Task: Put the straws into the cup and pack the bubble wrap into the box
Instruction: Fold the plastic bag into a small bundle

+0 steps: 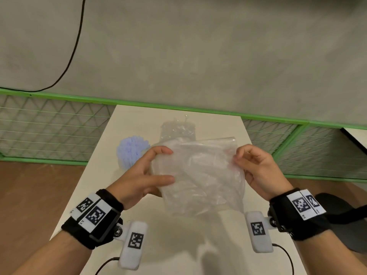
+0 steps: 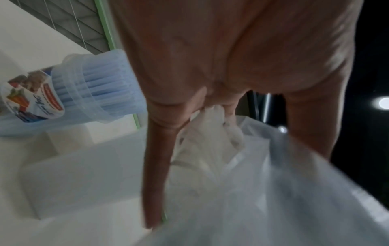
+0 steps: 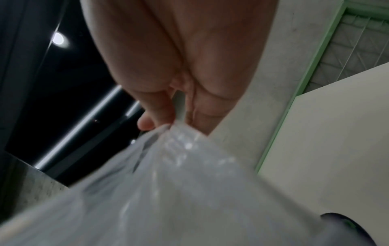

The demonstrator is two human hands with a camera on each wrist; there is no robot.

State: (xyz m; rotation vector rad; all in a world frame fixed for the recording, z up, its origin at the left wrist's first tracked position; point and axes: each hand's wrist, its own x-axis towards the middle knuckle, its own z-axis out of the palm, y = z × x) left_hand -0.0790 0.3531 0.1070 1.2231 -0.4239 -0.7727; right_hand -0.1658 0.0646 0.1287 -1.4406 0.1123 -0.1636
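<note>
Over our pale desk (image 1: 127, 205) we hold the bubble wrap (image 1: 200, 175) raised, left hand (image 1: 139, 175) and right hand (image 1: 260, 171) each pinching an edge, its long axis running left-right between both grips.

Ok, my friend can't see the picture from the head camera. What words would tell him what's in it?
Two hands, left hand and right hand, hold a sheet of bubble wrap above a white table. Behind it stands a cup of blue straws.
</note>
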